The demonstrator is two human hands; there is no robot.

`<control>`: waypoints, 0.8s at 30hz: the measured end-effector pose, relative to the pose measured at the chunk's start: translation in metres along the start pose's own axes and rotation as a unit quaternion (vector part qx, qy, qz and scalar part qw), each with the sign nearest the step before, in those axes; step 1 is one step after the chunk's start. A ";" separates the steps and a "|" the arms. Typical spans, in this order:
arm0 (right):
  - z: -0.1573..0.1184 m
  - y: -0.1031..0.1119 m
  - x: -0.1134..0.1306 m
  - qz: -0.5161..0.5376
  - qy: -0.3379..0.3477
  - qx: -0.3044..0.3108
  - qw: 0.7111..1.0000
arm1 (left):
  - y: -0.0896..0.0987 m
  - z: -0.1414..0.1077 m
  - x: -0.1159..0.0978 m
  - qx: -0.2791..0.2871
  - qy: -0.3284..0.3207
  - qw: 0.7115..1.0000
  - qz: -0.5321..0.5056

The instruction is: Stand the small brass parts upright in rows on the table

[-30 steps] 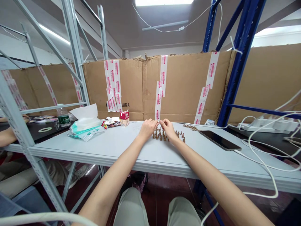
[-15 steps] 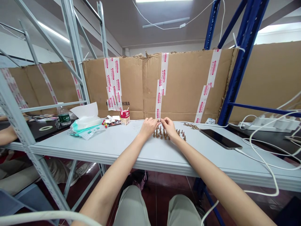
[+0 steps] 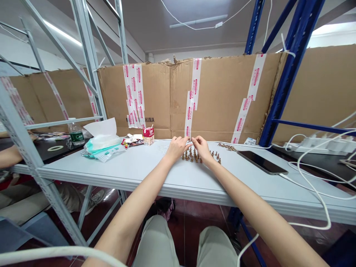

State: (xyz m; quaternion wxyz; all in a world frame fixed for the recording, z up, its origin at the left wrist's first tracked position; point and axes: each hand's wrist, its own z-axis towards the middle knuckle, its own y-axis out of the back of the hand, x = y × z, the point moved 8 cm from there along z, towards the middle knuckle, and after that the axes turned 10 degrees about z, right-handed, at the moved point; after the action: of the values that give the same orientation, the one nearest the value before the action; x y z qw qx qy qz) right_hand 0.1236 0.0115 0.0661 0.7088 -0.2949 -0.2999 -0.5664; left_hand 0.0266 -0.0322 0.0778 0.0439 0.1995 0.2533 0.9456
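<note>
The left hand [image 3: 175, 149] and right hand [image 3: 201, 149] nearly meet just behind the small brown pieces [image 3: 194, 156] on the white table [image 3: 133, 167], any pinched item too small to tell.

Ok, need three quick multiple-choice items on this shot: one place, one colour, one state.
1. Which side of the small brown pieces does the dark tablet lie on?
A. Left
B. Right
C. On top of them

2. What colour is the label on the water bottle?
A. Red
B. Blue
C. Green

3. How do the left hand and right hand stand?
A. Fingertips close together at the brown pieces
B. Far apart at opposite ends of the table
C. Both resting on the tablet

Answers:
1. B: the tablet lies to the right of the pieces on the same table.
2. C: a green band wraps the bottle.
3. A: the fingertips almost meet at the far side of the pieces.
</note>
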 end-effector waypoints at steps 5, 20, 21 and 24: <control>0.000 0.000 0.001 -0.006 0.005 0.001 1.000 | 0.000 0.000 -0.002 0.008 -0.007 1.000 0.011; 0.002 0.002 -0.006 -0.017 -0.005 -0.007 1.000 | 0.004 0.000 -0.003 0.007 -0.010 1.000 0.016; 0.002 0.002 -0.006 -0.017 -0.005 -0.007 1.000 | 0.004 0.000 -0.003 0.009 -0.007 1.000 0.014; 0.002 0.002 -0.007 -0.010 -0.003 -0.007 1.000 | 0.005 0.000 -0.002 0.004 0.003 1.000 0.002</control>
State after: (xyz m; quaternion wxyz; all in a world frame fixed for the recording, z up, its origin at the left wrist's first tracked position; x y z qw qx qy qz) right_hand 0.1244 0.0181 0.0619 0.6999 -0.2988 -0.3010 -0.5747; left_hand 0.0282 -0.0369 0.0796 0.0403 0.1975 0.2570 0.9452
